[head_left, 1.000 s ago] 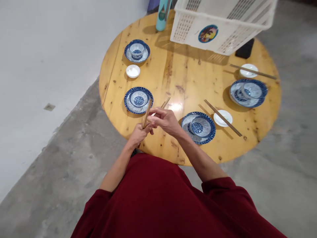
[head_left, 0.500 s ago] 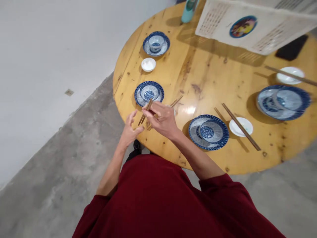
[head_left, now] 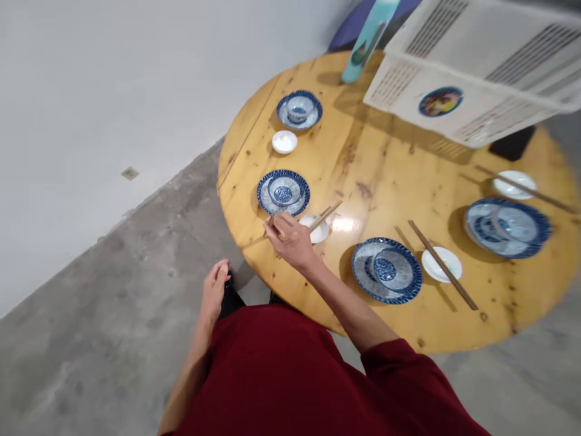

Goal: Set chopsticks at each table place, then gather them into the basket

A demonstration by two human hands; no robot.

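Observation:
My right hand [head_left: 290, 240] grips a pair of wooden chopsticks [head_left: 325, 217] low over the round wooden table [head_left: 385, 175]. Their far ends lie across a small white dish [head_left: 316, 229]. Just beyond stands a blue patterned plate with a bowl [head_left: 283, 192] on it. My left hand [head_left: 216, 289] hangs beside my body off the table's edge, fingers loosely curled, holding nothing.
More blue plate-and-bowl sets [head_left: 387, 269] [head_left: 507, 226] [head_left: 299, 109] stand around the table, with white dishes [head_left: 441, 264] [head_left: 284, 142] [head_left: 514, 183] and chopsticks [head_left: 442, 264] beside some. A white plastic crate [head_left: 472, 66], a teal bottle [head_left: 365, 39] and a black phone [head_left: 512, 146] are at the far side.
My left hand let go of the chopsticks and dropped down away from the table. My right hand lowered the chopsticks onto the small white dish. The camera view shifted.

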